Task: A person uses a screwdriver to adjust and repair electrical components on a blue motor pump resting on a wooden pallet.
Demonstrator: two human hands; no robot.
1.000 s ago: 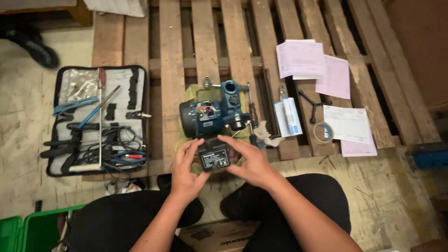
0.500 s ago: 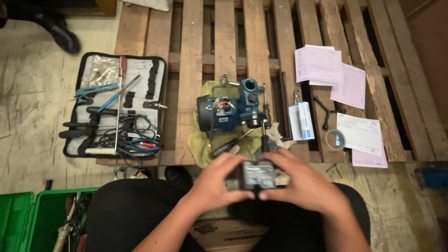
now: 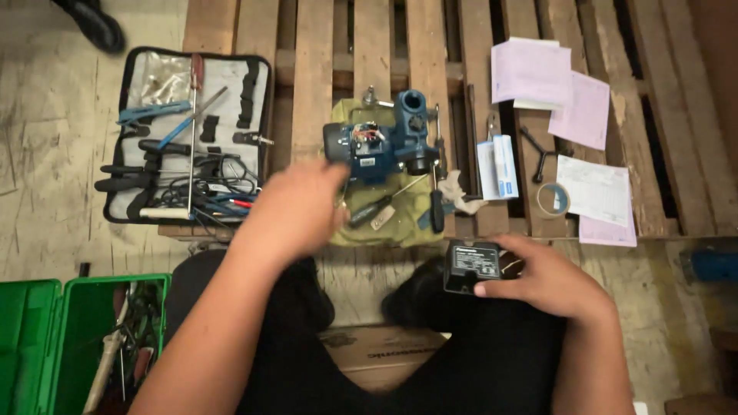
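Since the earlier frames our two hands have parted: both were cupped together round the small black box, and now only our right hand (image 3: 550,280) keeps it while our left hand (image 3: 296,207) has gone forward toward the pallet.

We hold the black box (image 3: 471,267) low over our lap, just short of the pallet's near edge, its labelled face up; our right fingers are curled closed round its right side with the thumb along its lower edge. It lies to the right of and nearer to us than the blue pump motor (image 3: 380,142).

That motor sits on an olive cloth (image 3: 403,215) on the wooden pallet (image 3: 311,69), its long axis running left to right across the slats, the wired end toward our left. Our left hand is much the nearer of the two: it hovers just beside the motor's left end, at the cloth's near left corner. The hand is blurred; its fingers look loosely half-open, and we cannot tell whether it touches the cloth or holds anything.

A black-handled screwdriver (image 3: 380,206) lies slantwise on the cloth just right of that hand. The open tool roll (image 3: 188,134) lies well to the left, and the pink papers (image 3: 565,92) to the right.
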